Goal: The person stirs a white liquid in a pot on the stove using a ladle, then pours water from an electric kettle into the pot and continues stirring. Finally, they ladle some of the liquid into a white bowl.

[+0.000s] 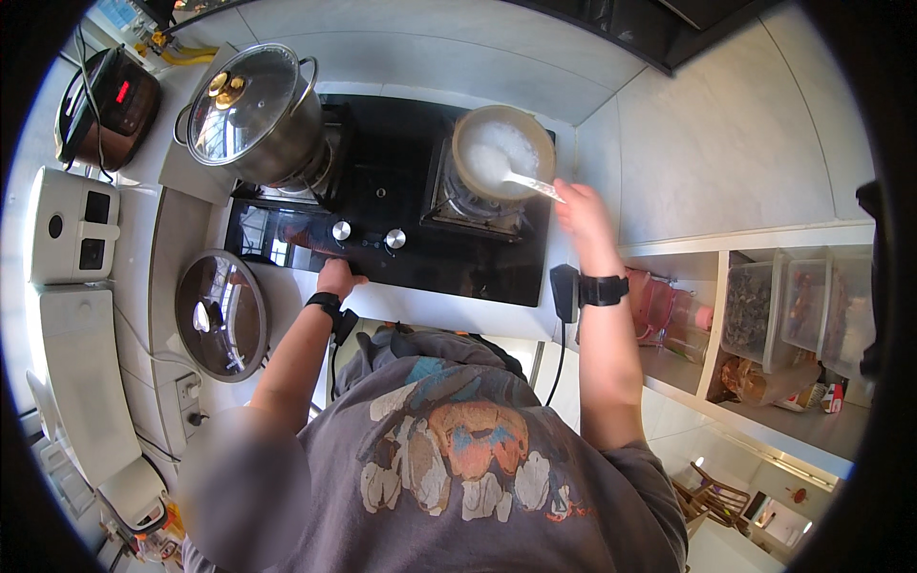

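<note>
My right hand (584, 215) grips the handle of a white patterned spoon (534, 185) at the upper right. The spoon's bowl is in a round beige pot (542, 136) holding whitish, foamy liquid, which stands on the right burner of a black glass gas hob (387, 143). Near the hob's front edge rests my left hand (340, 278), its fingers partly hidden, below two silver control knobs (341, 230). A steel stockpot (279, 143) with a glass lid (243, 107) and a gold-coloured knob stands on the left burner.
Left of the hob lies a pan with a glass lid (222, 315). Further left are a multicooker (114, 107) with a lit display and a white appliance (71, 225). Open shelves at the right hold plastic containers (749, 308) and a pink bottle (652, 304). Tiled walls border the hob.
</note>
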Action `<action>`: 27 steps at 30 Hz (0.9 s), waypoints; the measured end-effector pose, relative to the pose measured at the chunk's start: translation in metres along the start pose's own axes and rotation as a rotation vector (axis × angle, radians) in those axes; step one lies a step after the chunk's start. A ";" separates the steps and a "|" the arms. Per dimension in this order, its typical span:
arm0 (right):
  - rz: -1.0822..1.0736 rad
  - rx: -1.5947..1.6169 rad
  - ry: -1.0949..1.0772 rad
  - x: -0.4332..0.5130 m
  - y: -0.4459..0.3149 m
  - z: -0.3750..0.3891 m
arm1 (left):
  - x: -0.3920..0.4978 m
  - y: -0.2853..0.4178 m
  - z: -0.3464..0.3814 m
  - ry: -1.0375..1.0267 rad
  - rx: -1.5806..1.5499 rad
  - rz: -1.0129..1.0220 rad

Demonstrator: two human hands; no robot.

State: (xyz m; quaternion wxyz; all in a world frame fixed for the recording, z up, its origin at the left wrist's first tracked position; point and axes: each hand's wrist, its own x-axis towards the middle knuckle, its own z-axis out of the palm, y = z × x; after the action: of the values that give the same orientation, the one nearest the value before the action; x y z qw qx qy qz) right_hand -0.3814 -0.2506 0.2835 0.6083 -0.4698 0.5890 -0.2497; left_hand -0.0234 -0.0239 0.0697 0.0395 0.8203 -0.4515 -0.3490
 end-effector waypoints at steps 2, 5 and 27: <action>-0.002 0.098 -0.029 -0.009 -0.001 -0.008 | -0.001 0.001 -0.001 0.016 -0.023 0.021; -0.031 0.049 0.005 -0.022 0.001 -0.020 | -0.004 0.006 -0.006 -0.029 -0.019 -0.039; -0.847 -0.800 0.532 -0.045 0.021 0.003 | -0.018 0.011 -0.006 0.028 0.147 0.045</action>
State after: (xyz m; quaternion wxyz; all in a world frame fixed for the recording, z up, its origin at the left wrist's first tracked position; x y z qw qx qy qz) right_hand -0.3919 -0.2020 0.2862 0.0677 -0.7744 0.5308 -0.3374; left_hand -0.0338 -0.0179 0.0886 -0.0066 0.8154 -0.4937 -0.3023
